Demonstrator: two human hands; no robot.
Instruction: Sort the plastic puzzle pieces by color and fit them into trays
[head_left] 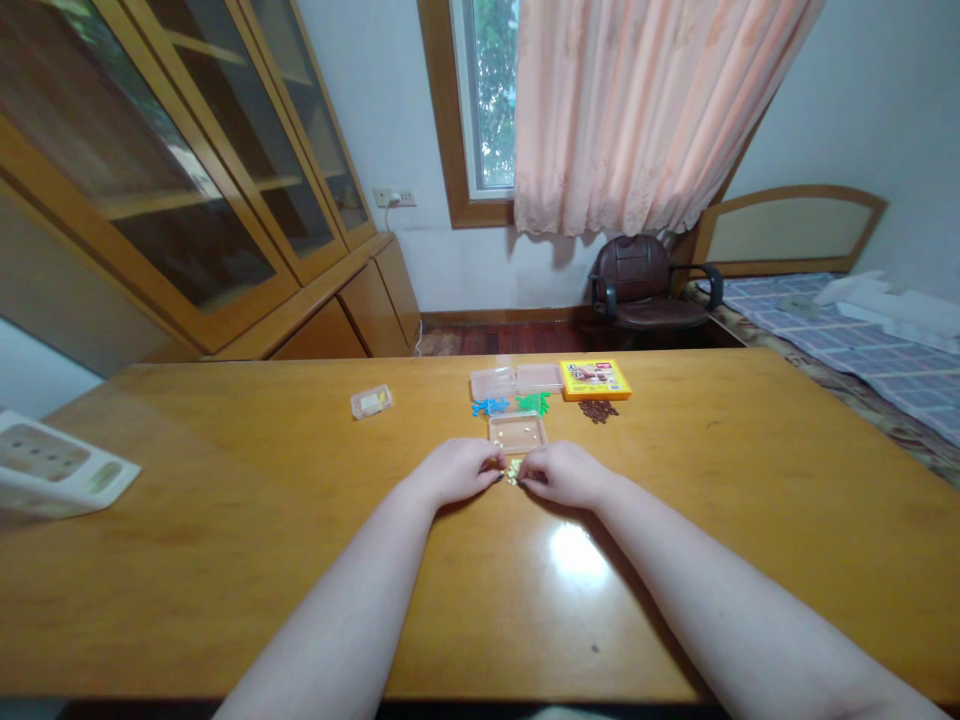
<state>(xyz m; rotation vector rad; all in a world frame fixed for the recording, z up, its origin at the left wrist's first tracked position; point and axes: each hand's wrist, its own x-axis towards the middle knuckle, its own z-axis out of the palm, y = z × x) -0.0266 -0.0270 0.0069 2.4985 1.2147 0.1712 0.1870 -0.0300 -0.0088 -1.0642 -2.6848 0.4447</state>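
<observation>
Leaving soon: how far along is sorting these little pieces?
Done: blue pieces, green pieces and brown pieces lie in separate heaps. In hand: left hand and right hand finger the yellow pieces beside the clear tray, which holds a few. Left: that small yellow heap.

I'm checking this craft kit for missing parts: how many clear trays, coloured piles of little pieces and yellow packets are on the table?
Clear plastic trays: 4
Piles of small pieces: 4 (blue pile, green pile, brown pile, yellow pile)
Yellow packet: 1
Total: 9
</observation>
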